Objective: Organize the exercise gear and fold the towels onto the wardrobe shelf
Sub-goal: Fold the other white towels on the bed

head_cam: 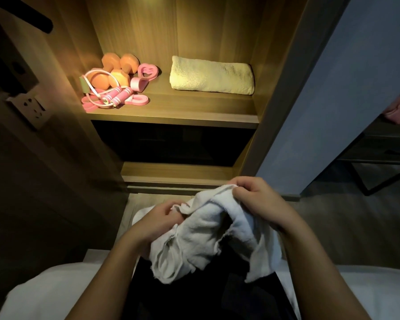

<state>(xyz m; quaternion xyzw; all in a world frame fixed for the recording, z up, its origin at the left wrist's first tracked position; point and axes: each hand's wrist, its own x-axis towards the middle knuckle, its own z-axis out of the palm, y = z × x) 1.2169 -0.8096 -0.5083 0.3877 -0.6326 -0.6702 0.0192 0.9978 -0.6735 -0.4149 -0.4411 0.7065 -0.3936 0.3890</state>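
Note:
A crumpled white towel [208,236] hangs between both hands in front of the wardrobe, low in the head view. My left hand [157,221] grips its left edge and my right hand [254,197] pinches an upper corner. On the lit wardrobe shelf [183,109] a folded yellow towel [211,76] lies at the right. At the shelf's left sit orange dumbbells [116,70], a pink skipping rope [113,95] and pink grip trainers [146,73], bunched together.
Below the shelf is a dark drawer [171,144]. A wall socket [30,107] sticks out at the left. The open wardrobe door [337,88] stands at the right, with a dark metal-framed stand [383,162] beyond it. White bedding [44,294] lies under my arms.

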